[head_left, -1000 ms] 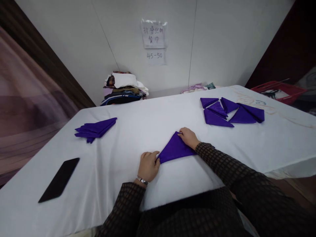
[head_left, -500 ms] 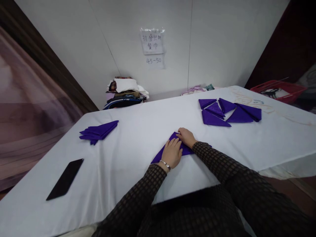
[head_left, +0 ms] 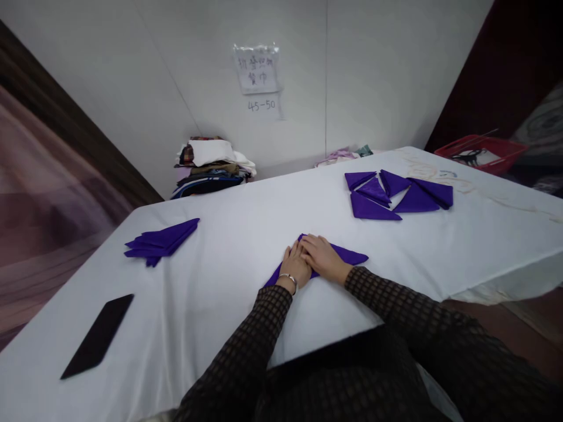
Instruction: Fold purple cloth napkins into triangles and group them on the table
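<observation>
Tablecloth [head_left: 246, 234] (white, creased) beneath purple cloth [head_left: 350, 255], pale wall [head_left: 373, 76], red basket [head_left: 506, 164]

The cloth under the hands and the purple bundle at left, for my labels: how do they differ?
The cloth lies under the left hand and right hand; the bundle lies untouched. The cloth's right end narrows to one tip; the bundle's left end fans into several. Both are purple.
</observation>
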Demonstrator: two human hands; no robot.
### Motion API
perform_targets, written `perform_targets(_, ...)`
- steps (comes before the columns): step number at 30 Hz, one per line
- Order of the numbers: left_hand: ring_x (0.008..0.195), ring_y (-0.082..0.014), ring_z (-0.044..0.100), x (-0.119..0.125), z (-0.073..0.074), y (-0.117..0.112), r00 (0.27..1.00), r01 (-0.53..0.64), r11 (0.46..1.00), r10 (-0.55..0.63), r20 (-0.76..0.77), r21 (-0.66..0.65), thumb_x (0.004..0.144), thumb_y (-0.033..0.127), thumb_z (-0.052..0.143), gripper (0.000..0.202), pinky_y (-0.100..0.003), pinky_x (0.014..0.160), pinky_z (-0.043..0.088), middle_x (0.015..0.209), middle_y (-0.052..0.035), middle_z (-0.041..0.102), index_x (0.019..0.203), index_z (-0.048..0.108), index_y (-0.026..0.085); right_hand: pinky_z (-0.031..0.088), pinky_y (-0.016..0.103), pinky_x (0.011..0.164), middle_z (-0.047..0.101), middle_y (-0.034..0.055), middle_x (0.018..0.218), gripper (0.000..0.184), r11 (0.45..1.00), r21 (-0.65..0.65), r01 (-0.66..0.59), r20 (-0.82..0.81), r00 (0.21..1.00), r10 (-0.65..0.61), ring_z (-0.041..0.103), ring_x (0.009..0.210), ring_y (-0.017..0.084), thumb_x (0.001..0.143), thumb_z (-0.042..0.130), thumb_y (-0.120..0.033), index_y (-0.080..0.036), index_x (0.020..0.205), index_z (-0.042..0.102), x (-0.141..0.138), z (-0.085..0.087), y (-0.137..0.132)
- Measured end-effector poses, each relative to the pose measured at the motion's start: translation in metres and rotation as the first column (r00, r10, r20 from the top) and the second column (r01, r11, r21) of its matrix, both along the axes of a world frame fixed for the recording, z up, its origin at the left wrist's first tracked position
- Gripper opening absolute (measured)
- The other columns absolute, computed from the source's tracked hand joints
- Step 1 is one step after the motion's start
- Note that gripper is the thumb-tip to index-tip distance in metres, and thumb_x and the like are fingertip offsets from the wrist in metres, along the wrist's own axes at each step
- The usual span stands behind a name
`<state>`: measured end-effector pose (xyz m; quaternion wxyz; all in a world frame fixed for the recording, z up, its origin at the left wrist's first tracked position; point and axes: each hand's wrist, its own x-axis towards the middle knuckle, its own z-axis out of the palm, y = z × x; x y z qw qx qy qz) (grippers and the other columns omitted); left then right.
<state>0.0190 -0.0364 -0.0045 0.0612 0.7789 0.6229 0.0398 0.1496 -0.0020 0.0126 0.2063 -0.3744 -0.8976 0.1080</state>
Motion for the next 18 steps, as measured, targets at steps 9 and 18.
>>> perform_targets(9, 0.138, -0.0241, 0.019, -0.001, -0.001, 0.003, 1.000, -0.007, 1.000, 0.008, -0.010, 0.028, 0.089, 0.031, 0.032, 0.054, -0.045, 0.112, 0.017, 0.149, -0.0132, 0.026, 0.139, 0.033, 0.010, 0.013, 0.048, 0.110, 0.032, 0.0167, 0.145, 0.070, 0.996, -0.033, -0.081, 0.124, 0.989, 0.084, 0.020, 0.137, 0.028, 0.089, 0.036, -0.058, -0.010, 0.141, 0.032, 0.041, -0.015, -0.018)
perform_targets(18, 0.139, -0.0225, 0.018, 0.000, 0.002, 0.004, 0.999, -0.017, 1.000, 0.018, -0.045, 0.012, 0.091, 0.034, 0.027, 0.055, -0.044, 0.112, 0.017, 0.150, -0.0104, 0.024, 0.140, 0.031, 0.010, 0.007, 0.053, 0.110, 0.028, 0.0103, 0.148, 0.068, 0.987, -0.158, 0.004, 0.175, 0.984, 0.024, 0.020, 0.137, 0.028, 0.088, 0.035, -0.061, -0.020, 0.142, 0.031, 0.118, -0.014, 0.002)
